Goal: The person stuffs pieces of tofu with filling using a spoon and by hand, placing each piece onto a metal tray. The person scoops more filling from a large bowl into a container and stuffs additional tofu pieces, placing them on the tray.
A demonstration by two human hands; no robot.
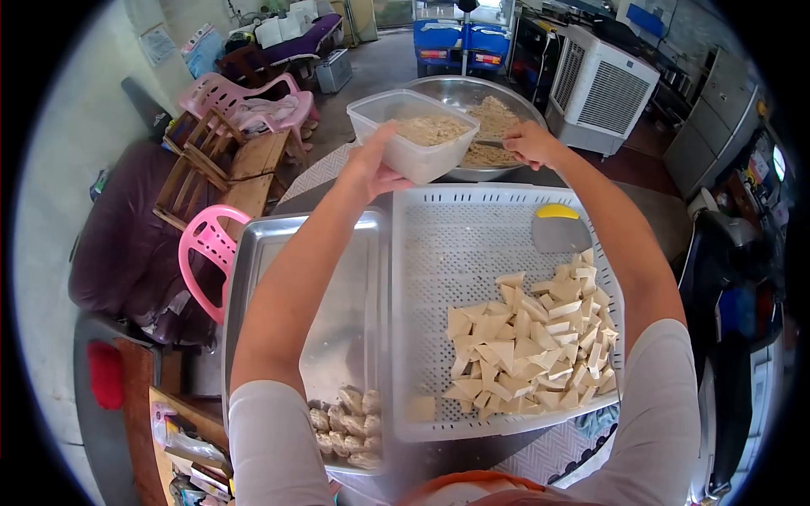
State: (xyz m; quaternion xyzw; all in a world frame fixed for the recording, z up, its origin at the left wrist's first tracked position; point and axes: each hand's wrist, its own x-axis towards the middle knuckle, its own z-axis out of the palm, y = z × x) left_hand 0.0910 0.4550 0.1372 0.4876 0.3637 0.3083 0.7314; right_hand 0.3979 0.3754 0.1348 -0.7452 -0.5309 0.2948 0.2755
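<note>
My left hand point(377, 166) grips a clear plastic container point(422, 158) by its left side and holds it tilted at the near rim of a large metal bowl point(527, 110). Crumbly beige filling point(432, 129) lies in the container, and more of this filling point(494, 116) is in the bowl. Over the bowl's right side, my right hand point(534, 145) is closed on what looks like a spoon point(489, 143), its end down in the filling. Below my arms, a white perforated tray point(460, 244) bears a heap of pale, triangular cut pieces point(527, 341).
A grey scraper with a yellow grip point(559, 229) lies in the white tray. On the left, a metal tray point(337, 316) carries several lumpy beige pieces point(348, 426). Pink chairs point(211, 253) and a wooden bench point(245, 185) stand left; an air cooler point(601, 84) stands behind right.
</note>
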